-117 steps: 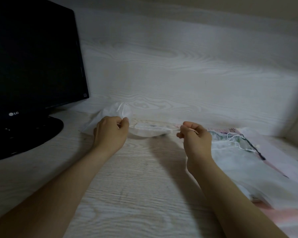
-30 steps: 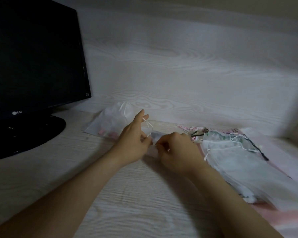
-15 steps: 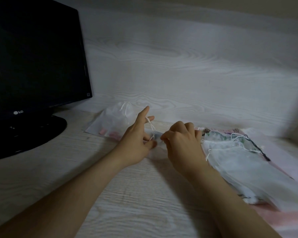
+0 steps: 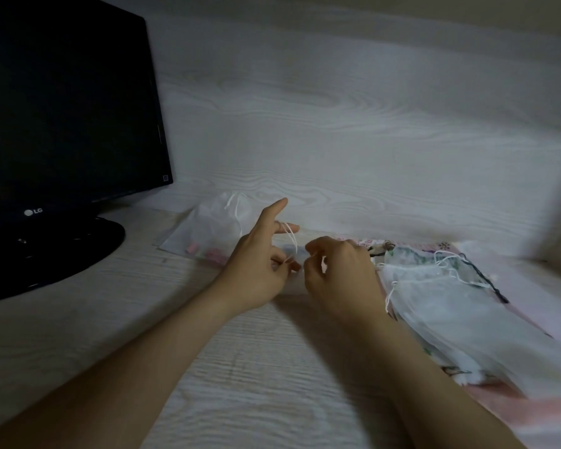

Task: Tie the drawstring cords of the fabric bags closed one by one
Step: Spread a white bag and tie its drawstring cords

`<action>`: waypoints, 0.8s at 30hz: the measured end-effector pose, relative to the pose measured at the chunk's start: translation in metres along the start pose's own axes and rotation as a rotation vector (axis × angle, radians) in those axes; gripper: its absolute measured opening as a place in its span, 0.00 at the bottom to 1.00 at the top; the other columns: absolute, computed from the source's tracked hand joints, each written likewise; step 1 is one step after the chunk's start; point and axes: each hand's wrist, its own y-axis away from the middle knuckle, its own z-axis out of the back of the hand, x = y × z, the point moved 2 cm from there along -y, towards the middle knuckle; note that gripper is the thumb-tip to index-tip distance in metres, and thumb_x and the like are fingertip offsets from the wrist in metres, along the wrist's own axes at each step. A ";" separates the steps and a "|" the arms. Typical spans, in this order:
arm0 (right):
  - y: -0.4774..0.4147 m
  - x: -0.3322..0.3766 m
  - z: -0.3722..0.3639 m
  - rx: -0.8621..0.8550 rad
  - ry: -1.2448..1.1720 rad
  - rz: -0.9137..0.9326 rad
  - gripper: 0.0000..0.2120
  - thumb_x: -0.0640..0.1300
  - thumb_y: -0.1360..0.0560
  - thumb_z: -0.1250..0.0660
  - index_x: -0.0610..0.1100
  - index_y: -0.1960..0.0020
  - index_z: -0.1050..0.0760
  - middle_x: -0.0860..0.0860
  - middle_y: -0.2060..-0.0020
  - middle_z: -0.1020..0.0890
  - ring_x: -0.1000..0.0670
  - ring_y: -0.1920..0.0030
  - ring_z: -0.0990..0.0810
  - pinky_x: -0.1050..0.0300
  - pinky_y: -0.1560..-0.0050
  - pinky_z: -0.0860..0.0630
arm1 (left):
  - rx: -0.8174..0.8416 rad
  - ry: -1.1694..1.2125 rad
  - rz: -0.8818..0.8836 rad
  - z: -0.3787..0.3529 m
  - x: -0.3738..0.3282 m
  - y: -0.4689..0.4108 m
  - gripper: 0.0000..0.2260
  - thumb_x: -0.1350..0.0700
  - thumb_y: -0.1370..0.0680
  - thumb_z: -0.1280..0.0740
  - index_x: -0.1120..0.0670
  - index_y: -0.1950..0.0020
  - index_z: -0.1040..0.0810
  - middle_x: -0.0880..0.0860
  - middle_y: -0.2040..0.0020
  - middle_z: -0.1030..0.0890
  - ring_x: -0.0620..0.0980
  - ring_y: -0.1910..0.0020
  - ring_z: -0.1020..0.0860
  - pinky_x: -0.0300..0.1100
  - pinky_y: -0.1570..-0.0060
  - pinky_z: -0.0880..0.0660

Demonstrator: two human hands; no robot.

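**A:** How are the arms set?

**B:** Both forearms reach forward over the pale wood-grain bench (image 4: 240, 367), bare to the elbow, and the hands meet near its back edge. The left hand (image 4: 256, 270) is turned palm-right. Its index finger (image 4: 277, 207) points up and away, and its middle finger (image 4: 289, 227) stretches out to the right.

**A:** Is it gripping anything?

**B:** Yes, a white cord (image 4: 292, 243). The cord loops over the outstretched middle finger and runs down to the lower fingertips, where the thumb pinches it.

**A:** And the right hand?

**B:** The right hand (image 4: 340, 277) is knuckles-up with all fingers curled in. Its fingertips sit just beside the left hand's pinch. I cannot tell whether they hold the cord, because it is too blurred there.

**A:** Where is the bag itself?

**B:** A sliver of the sheer bag (image 4: 300, 251) shows between the two hands, lying on the bench. The rest is hidden behind them.

**A:** What about the other bags?

**B:** A gathered bag (image 4: 214, 228) with pink bits inside lies behind the left hand, close to the wall. A pile of bags (image 4: 450, 296) with loose cords lies right of the right hand, on a pink cloth (image 4: 531, 280). A black monitor (image 4: 62, 108) stands at far left.
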 end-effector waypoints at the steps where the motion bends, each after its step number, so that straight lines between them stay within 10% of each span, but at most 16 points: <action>1: -0.001 0.001 0.000 -0.022 -0.066 -0.015 0.10 0.40 0.26 0.36 0.43 0.54 0.15 0.49 0.62 0.13 0.47 0.59 0.16 0.50 0.55 0.21 | 0.001 0.002 -0.003 -0.001 0.000 0.000 0.45 0.72 0.23 0.28 0.44 0.16 0.44 0.47 0.30 0.24 0.49 0.57 0.14 0.53 0.49 0.15; 5: -0.001 0.005 -0.004 0.027 -0.460 -0.222 0.09 0.40 0.23 0.33 0.46 0.55 0.13 0.54 0.64 0.13 0.58 0.62 0.16 0.57 0.58 0.21 | 0.019 -0.003 -0.031 -0.003 -0.001 0.000 0.46 0.73 0.24 0.28 0.43 0.15 0.45 0.46 0.29 0.25 0.50 0.57 0.14 0.47 0.54 0.16; 10: 0.001 0.008 -0.009 0.221 -0.679 -0.243 0.08 0.54 0.22 0.29 0.53 0.55 0.13 0.45 0.62 0.14 0.35 0.55 0.18 0.37 0.50 0.20 | 0.086 -0.054 -0.074 -0.003 -0.009 0.004 0.53 0.73 0.25 0.29 0.37 0.15 0.53 0.42 0.24 0.27 0.45 0.42 0.16 0.46 0.41 0.17; 14: 0.000 0.011 -0.007 0.214 -0.793 -0.252 0.12 0.49 0.19 0.31 0.45 0.55 0.14 0.46 0.62 0.14 0.46 0.58 0.16 0.45 0.49 0.20 | 0.078 -0.062 -0.075 -0.002 -0.010 0.004 0.53 0.72 0.25 0.28 0.37 0.14 0.55 0.43 0.24 0.27 0.41 0.40 0.17 0.35 0.41 0.21; 20: 0.002 0.004 -0.006 0.120 -0.420 0.013 0.04 0.50 0.22 0.27 0.52 0.52 0.14 0.58 0.77 0.29 0.54 0.74 0.31 0.66 0.70 0.39 | 0.108 0.004 -0.080 -0.001 -0.010 0.005 0.58 0.77 0.29 0.32 0.36 0.15 0.56 0.47 0.22 0.28 0.43 0.33 0.20 0.41 0.50 0.18; 24: -0.001 0.002 -0.008 0.046 -0.296 0.031 0.08 0.45 0.20 0.31 0.50 0.56 0.17 0.56 0.70 0.19 0.54 0.69 0.22 0.57 0.66 0.29 | 0.080 -0.002 -0.111 -0.005 -0.012 0.004 0.54 0.73 0.25 0.29 0.37 0.14 0.57 0.47 0.24 0.26 0.43 0.40 0.16 0.41 0.45 0.18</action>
